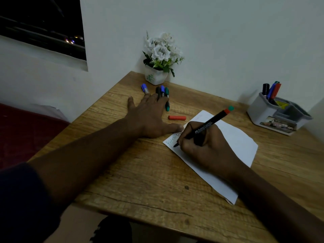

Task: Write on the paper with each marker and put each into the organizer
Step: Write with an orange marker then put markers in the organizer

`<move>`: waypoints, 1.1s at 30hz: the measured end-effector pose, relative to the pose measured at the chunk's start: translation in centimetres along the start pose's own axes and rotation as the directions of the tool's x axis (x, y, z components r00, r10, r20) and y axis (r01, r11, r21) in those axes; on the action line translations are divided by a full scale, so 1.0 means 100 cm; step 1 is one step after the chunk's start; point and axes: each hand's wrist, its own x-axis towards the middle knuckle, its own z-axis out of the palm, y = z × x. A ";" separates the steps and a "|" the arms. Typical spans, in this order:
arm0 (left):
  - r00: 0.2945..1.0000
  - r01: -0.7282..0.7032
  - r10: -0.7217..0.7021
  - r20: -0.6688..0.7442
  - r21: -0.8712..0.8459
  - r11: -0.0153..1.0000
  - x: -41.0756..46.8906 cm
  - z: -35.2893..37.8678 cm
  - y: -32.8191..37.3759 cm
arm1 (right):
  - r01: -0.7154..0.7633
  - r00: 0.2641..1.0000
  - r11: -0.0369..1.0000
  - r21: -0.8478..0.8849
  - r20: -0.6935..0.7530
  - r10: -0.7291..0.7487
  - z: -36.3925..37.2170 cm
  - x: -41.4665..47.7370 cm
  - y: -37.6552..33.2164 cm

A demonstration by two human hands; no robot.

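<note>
My right hand (205, 146) grips a black marker (208, 124) with a red and teal end, its tip touching the white paper (235, 142) near its left corner, where faint writing shows. A loose red cap (177, 117) lies on the table just left of the paper. My left hand (150, 114) lies flat with fingers spread, thumb on the paper's edge, fingertips over a cluster of markers (164, 95) in black, blue and teal. One blue-capped marker (145, 88) lies apart to the left. The grey organizer (278, 114) at the right holds several markers.
A white pot of artificial flowers (160, 58) stands in the back corner of the wooden table (149, 181). White walls close in behind and to the right. A dark window is at upper left, a red surface below the table's left edge.
</note>
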 end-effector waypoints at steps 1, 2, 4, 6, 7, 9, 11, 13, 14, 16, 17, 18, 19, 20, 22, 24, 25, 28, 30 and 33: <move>1.000 -0.002 0.002 0.000 -0.005 1.000 0.000 -0.001 0.000 | 0.000 1.000 1.000 -0.012 -0.002 0.000 0.001 0.000 0.000; 1.000 -0.004 0.004 -0.001 -0.011 1.000 0.000 -0.001 0.000 | 0.004 1.000 0.999 -0.032 0.006 -0.004 0.003 0.000 0.000; 1.000 -0.011 0.011 -0.006 -0.018 1.000 0.000 -0.001 0.000 | 0.013 1.000 0.998 -0.060 0.020 -0.012 0.003 0.000 0.000; 1.000 -0.016 0.016 -0.007 -0.019 1.000 0.000 -0.001 0.000 | 0.010 1.000 0.998 -0.055 0.013 -0.009 0.002 0.000 0.000; 1.000 -0.016 0.015 -0.006 -0.020 1.000 -0.001 -0.001 0.000 | 0.011 1.000 0.999 -0.048 0.015 -0.010 0.002 0.000 0.000; 1.000 -0.014 0.014 -0.001 -0.021 1.000 -0.001 -0.002 -0.001 | 0.019 1.000 0.999 -0.037 0.022 -0.019 0.002 -0.001 -0.001; 1.000 -0.013 0.013 0.002 -0.026 1.000 -0.001 -0.002 -0.001 | 0.018 1.000 0.999 -0.042 -0.003 -0.018 0.002 -0.001 0.000; 1.000 -0.010 0.011 0.006 -0.035 0.999 -0.001 -0.002 0.000 | 0.002 0.999 0.999 -0.042 -0.038 -0.003 0.001 -0.001 0.002; 1.000 -0.009 0.009 0.008 -0.038 0.999 -0.001 -0.002 0.000 | -0.008 0.999 0.999 -0.036 -0.046 0.006 0.001 -0.001 0.002; 1.000 -0.009 0.010 0.008 -0.041 0.999 -0.001 -0.001 -0.001 | -0.017 0.999 0.999 -0.034 -0.041 0.015 0.001 -0.002 0.003; 1.000 -0.011 0.011 0.006 -0.041 0.999 -0.001 -0.001 -0.001 | -0.017 0.999 0.999 -0.041 -0.036 0.016 0.001 -0.002 0.002; 1.000 -0.011 0.011 0.006 -0.041 0.999 -0.001 -0.001 -0.001 | -0.016 0.999 0.999 -0.049 -0.030 0.015 0.001 -0.002 0.002; 1.000 -0.010 0.010 0.008 -0.041 0.999 0.000 -0.001 -0.001 | -0.014 1.000 0.998 -0.054 -0.026 0.013 0.001 -0.001 0.003; 1.000 -0.009 0.009 0.012 -0.040 0.999 -0.001 -0.002 -0.001 | -0.014 1.000 0.998 -0.054 -0.022 0.013 0.001 -0.001 0.003; 1.000 -0.007 0.008 0.016 -0.042 0.999 -0.001 -0.002 -0.001 | -0.020 0.999 0.998 -0.055 -0.028 0.018 0.002 -0.002 0.002; 1.000 -0.006 0.007 0.013 -0.043 0.999 -0.001 -0.002 0.000 | -0.026 0.999 0.998 -0.054 -0.040 0.024 0.001 -0.001 0.002; 1.000 -0.005 0.005 0.014 -0.043 0.999 -0.001 -0.002 0.000 | -0.028 0.999 0.998 -0.050 -0.042 0.026 0.001 -0.001 0.002; 1.000 -0.001 0.002 0.017 -0.038 0.999 -0.001 -0.002 0.000 | -0.032 0.999 0.999 -0.032 -0.042 0.030 0.000 -0.001 0.001; 1.000 -0.003 0.004 0.016 -0.037 0.999 -0.001 -0.002 0.000 | -0.037 0.998 0.998 -0.044 -0.048 0.035 0.003 -0.002 0.001; 1.000 -0.007 0.007 0.011 -0.034 0.999 -0.001 -0.002 0.000 | -0.070 0.992 0.997 -0.039 -0.106 0.066 0.001 -0.003 0.001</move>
